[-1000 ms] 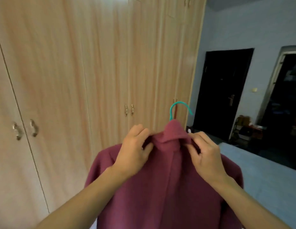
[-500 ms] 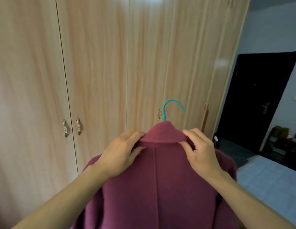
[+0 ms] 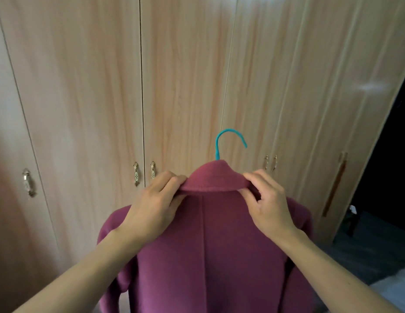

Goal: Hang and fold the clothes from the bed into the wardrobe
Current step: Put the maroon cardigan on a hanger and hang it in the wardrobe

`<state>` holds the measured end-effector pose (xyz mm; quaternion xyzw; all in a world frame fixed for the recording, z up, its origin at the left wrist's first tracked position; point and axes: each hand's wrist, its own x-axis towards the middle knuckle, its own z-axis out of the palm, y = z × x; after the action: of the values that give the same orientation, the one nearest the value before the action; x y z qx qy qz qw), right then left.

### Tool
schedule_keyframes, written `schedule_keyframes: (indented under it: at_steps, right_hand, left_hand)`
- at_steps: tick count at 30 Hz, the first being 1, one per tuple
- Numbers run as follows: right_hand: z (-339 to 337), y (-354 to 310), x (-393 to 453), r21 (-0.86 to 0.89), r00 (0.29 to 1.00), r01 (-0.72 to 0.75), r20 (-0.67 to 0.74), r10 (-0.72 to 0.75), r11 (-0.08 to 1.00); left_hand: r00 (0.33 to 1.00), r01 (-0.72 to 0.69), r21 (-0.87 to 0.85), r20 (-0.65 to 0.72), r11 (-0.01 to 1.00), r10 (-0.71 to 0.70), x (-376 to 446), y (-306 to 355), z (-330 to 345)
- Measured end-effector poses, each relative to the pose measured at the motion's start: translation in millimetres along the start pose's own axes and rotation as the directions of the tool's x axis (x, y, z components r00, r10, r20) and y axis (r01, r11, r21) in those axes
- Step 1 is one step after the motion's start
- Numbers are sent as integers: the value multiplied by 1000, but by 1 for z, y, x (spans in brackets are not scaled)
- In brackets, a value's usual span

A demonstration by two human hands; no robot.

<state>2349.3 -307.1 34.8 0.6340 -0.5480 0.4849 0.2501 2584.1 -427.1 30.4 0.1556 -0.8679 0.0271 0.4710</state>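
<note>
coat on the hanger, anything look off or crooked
Nothing stands out. The maroon coat sits evenly on the teal hanger, collar folded down, left hand and right hand pinching its ends.

1. Both forearms bare, reaching fwd & up from the lower corners, converging toward the middle.
2. Left hand (image 3: 152, 206): back of hand up, fingers curled over the top of the coat collar (image 3: 214, 180) at its left end, thumb tucked under; pinching it.
3. Right hand (image 3: 270, 205): mirror pose at collar's right end, fingers bent over the edge, thumb below; pinching too.
4. Wrists roughly level, hands well apart, approx. same height.
</note>
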Motion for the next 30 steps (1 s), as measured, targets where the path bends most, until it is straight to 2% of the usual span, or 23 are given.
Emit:
schedule_keyframes:
  at_steps: [5,10,16,19,26,30]
  right_hand:
    - [38,38,23,53,994,69,84,-73,996]
    - [74,82,40,133,993,46,104,-60,990]
    - [130,91,39,243,986,25,157,-64,970]
    - [162,88,37,281,977,4,202,-63,960]
    - [243,59,41,304,957,-19,282,-71,953]
    - [280,45,50,291,943,-18,323,-80,957]
  left_hand:
    - [996,91,121,-4,989,-91,13,-20,9]
    - [992,71,314,77,947,-100,32,-38,11]
    - [963,114,412,177,904,-202,20,-60,14]
    - [934,140,408,249,902,-257,6,-87,18]
    - [894,324,272,226,906,-388,-29,-156,19]
    - [910,296,265,213,918,-355,-47,-197,13]
